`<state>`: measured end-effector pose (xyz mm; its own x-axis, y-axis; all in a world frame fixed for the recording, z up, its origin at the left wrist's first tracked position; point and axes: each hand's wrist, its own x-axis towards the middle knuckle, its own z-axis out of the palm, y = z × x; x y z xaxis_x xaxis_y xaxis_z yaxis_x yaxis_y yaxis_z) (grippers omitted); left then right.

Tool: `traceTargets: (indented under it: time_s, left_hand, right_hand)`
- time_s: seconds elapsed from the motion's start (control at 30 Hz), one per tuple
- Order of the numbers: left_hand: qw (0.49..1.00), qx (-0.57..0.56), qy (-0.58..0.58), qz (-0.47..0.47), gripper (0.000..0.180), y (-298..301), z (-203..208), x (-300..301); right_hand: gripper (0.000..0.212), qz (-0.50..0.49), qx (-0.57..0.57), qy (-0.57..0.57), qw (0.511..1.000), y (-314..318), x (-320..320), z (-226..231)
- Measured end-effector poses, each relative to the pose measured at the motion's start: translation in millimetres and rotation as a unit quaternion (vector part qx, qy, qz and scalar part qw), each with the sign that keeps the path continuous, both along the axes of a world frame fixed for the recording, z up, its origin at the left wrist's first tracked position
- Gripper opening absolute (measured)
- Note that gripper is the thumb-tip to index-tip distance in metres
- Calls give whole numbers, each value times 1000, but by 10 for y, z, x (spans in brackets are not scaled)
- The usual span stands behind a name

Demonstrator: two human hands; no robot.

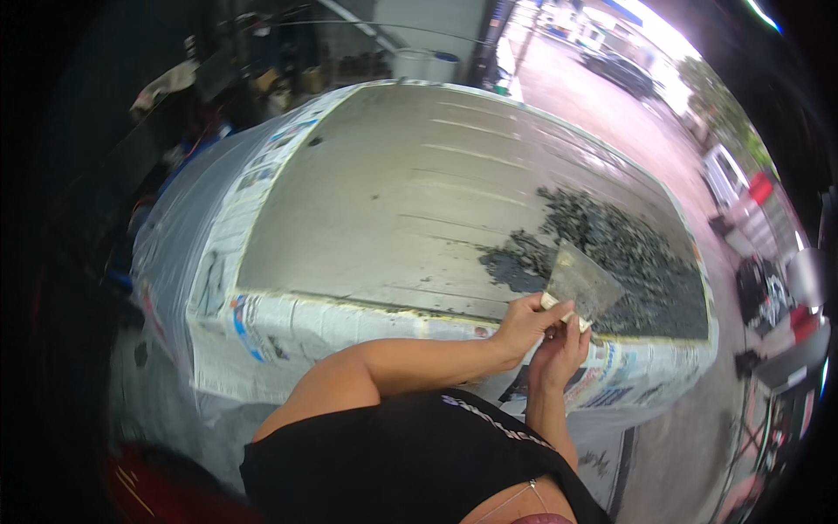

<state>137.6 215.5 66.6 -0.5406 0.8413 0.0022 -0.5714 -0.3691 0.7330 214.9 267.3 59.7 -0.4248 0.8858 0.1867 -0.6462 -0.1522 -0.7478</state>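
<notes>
A flat, greyish, smeared scraper (587, 284) with a pale handle edge is held up over the near right part of a ribbed grey vehicle panel (349, 210). My left hand (525, 327) pinches the left end of its pale edge. Close beside it, my right hand (561, 351) has its fingers closed around the lower right of that edge; part of its grip is hidden. Beyond the blade, dark grey, crumbly, flaky material (611, 236) covers the panel's right portion. The rest of the panel is mostly bare, with a few dark specks.
Newspaper (288, 327) and yellowish tape border the panel. Clear plastic sheeting (183, 227) hangs on the left side. Pale bins (426, 65) stand behind. A dark car (621, 72) is outside at far right. Equipment (768, 288) stands along the right; something red (166, 489) is lower left.
</notes>
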Motion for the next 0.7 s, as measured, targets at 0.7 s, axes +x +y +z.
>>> traceTargets:
  time_s: [0.7]
  left_hand:
    - [755, -295, 385, 441, 29, -2263, -942, -1376]
  right_hand:
    - [50, -93, 117, -151, 977, 1216, 296, 566]
